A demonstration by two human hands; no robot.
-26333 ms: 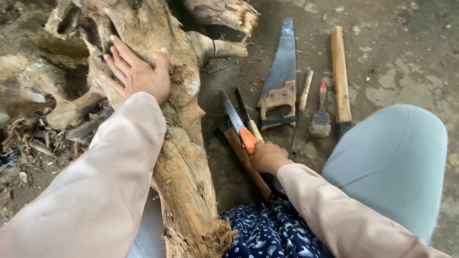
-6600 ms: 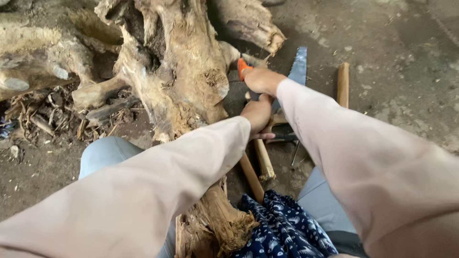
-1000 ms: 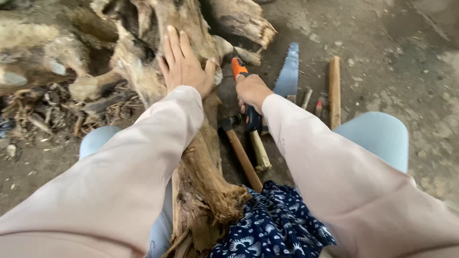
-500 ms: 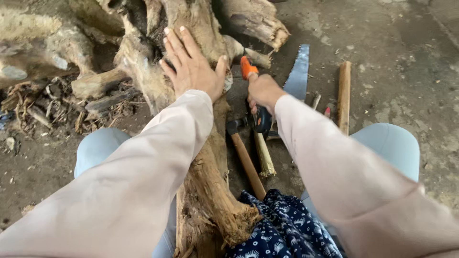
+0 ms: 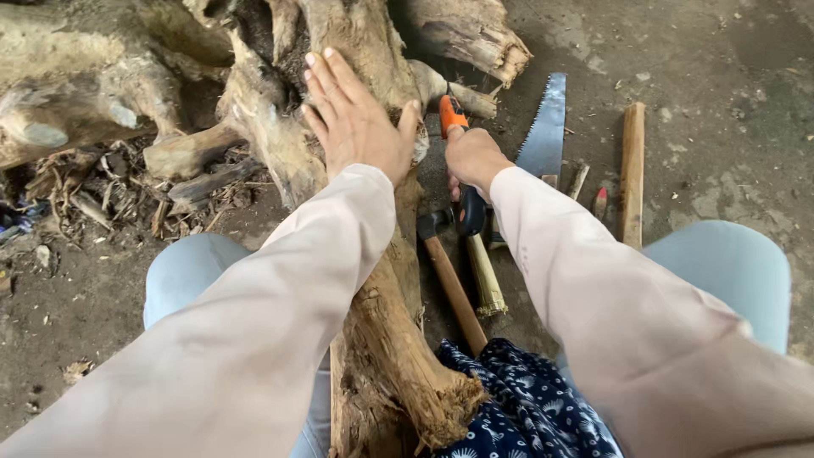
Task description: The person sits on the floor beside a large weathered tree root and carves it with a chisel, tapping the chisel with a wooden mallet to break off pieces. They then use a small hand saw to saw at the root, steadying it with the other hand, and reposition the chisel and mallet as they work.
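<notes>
Debris of twigs and bark (image 5: pixel 102 199) lies on the dirt ground (image 5: pixel 721 51) at far left. The weathered tree stump (image 5: pixel 381 322), gnarled and split, runs from the top of view down between the person's knees. The left hand (image 5: pixel 356 127) lies flat on the stump, fingers spread wide, holding nothing. Just right of it, the right hand (image 5: pixel 475 157) is closed around the orange-and-black handle of a small pruning saw (image 5: pixel 454 127) held close against the stump's side. Below that hand, a hammer (image 5: pixel 449 276) and a bamboo piece (image 5: pixel 485 276) lie on the ground. Further right lie a handsaw (image 5: pixel 543 127), then a wooden stick (image 5: pixel 632 170).
</notes>
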